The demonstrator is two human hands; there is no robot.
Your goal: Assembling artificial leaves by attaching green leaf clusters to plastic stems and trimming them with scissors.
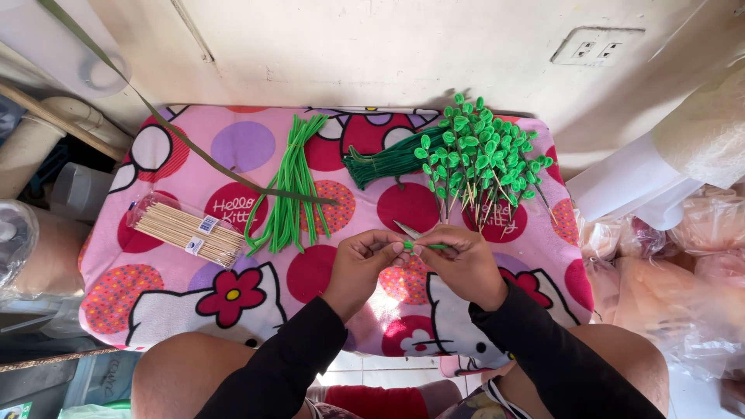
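Head view: left hand (365,260) and right hand (458,260), fingertips pinched together on short green pipe-cleaner piece (419,246), just below finished leaf stems (481,155). Best kept taut, twisted close to fingertips.

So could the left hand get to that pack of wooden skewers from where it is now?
Probably yes. The pack of skewers lies uncovered on the pink cloth, off to the left hand's side with nothing between, though that hand is pinching a green stem with the right hand.
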